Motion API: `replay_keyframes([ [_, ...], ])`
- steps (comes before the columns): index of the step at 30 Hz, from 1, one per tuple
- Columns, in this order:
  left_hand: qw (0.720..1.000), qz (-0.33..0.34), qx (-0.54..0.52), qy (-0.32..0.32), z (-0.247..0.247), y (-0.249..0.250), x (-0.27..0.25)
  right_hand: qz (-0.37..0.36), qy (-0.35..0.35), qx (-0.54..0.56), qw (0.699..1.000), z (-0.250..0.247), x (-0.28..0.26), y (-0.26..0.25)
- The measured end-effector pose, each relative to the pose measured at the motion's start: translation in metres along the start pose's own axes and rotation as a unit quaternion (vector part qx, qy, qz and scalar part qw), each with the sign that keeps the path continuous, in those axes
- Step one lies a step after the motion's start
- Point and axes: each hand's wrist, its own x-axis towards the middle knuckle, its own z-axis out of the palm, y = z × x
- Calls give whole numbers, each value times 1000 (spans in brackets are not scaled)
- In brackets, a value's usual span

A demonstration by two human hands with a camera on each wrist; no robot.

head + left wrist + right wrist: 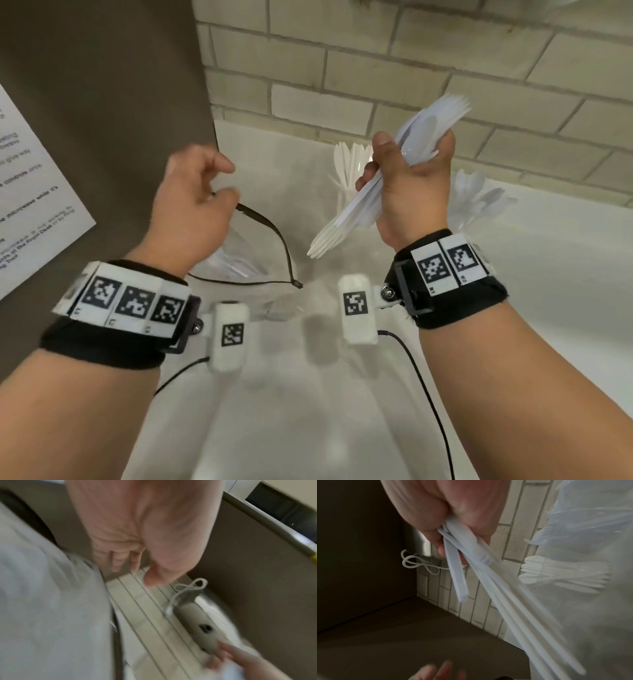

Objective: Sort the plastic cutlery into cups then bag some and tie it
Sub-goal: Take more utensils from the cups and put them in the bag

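Right hand (411, 178) raised, fingers curled tight round a bundle of white plastic cutlery (363, 198), handles fanning out below the fist. Left hand (195, 202) pinches the clear bag (239, 260) by its dark rim; the bag's contents are blurred. Two cups of cutlery (352, 164) stand beyond the right fingers, partly hidden.

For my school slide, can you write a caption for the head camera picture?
Right hand grips a bundle of white plastic cutlery above the clear bag, which the left hand holds open.
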Motion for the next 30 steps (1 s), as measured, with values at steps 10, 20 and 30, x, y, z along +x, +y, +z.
replay_keyframes([
  [10, 686, -394, -543, -281, 63, 47, -7, -41, -121, -17, 992, 30, 0, -30],
  [20, 658, -412, -546, -316, 68, 31, -13, 58, -160, -78, 982, 18, -28, 15],
  [30, 835, -197, -462, -225, 53, 35, 0, 102, -224, -146, 958, 10, -26, 21],
])
